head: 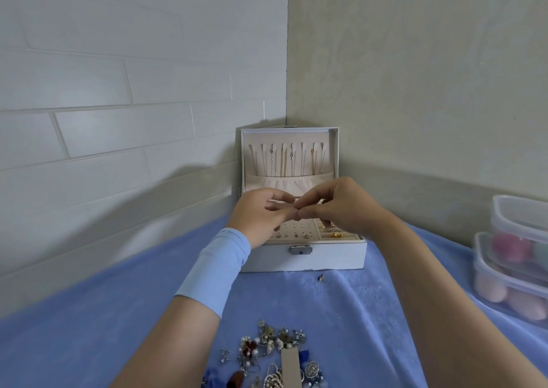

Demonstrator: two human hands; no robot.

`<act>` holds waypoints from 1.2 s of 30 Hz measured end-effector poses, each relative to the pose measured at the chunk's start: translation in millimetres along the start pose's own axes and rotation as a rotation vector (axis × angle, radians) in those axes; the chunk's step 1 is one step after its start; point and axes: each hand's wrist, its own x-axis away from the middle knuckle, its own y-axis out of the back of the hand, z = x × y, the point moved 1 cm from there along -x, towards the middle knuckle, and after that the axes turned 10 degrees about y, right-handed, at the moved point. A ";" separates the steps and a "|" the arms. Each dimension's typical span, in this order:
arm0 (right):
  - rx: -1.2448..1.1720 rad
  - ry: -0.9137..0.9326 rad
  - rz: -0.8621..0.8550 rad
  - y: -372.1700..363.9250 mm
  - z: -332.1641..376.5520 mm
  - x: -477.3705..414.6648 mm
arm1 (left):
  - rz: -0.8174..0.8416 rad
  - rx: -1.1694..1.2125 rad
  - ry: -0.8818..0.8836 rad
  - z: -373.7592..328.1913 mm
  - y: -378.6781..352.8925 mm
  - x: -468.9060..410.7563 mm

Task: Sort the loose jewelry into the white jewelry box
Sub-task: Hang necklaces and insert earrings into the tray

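Head view, left hand (261, 217), right hand (344, 206), fingers (310, 201) pinched, hold unclear, masking white jewelry box (329, 257), containers (516, 269) right

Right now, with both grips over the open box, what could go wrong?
Left grip and right grip meet fingertip to fingertip over the white jewelry box; anything tiny held there could drop into the wrong compartment. The lone small piece on the blue cloth near the box front could be brushed off by a forearm.

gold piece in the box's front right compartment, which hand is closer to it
Right. The right hand is just above the gold piece, fingers nearly over it; the left hand is off to its left, over the earring panel.
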 end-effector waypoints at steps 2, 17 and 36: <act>-0.015 0.008 -0.013 2.9 -0.8 0.1 | 0.015 0.035 -0.010 -2.2 -1.2 1.8; 0.415 -0.111 0.141 2.8 -29.6 -7.0 | 0.019 -0.657 -0.096 24.1 -13.0 -12.8; 0.513 -0.102 0.158 -0.2 -26.3 -8.2 | 0.064 -0.659 -0.155 23.8 -14.7 -11.2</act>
